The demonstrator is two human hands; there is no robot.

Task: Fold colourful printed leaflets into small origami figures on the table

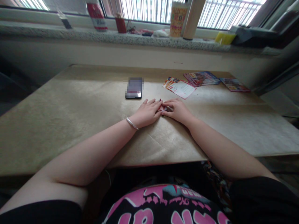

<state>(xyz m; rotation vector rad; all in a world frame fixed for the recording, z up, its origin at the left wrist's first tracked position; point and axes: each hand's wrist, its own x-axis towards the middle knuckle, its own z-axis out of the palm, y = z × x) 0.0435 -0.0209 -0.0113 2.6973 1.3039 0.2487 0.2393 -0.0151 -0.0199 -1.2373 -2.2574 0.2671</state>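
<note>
On the table [93, 133], a small red-and-white printed piece [163, 108], possibly folded paper or card, lies between my two hands. Most of it is covered by fingers, so its exact kind is unclear. My left hand [149, 113], with a silver bangle at the wrist, rests flat with its fingers stretched out, the tips over the piece's left side. From the other side, my right hand [178, 110] curves its thumb and fingers around the piece's right edge. A dark phone [134, 88] with a blurred screen lies beyond my left hand.
Several printed cards [182, 88] fan out beyond my right hand. Behind them lie a pile of colourful cards [203, 78] and another stack [234, 84]. The windowsill [149, 39] holds a red-and-white container [97, 15], a patterned cup [178, 20] and a tall tan cylinder [193, 18].
</note>
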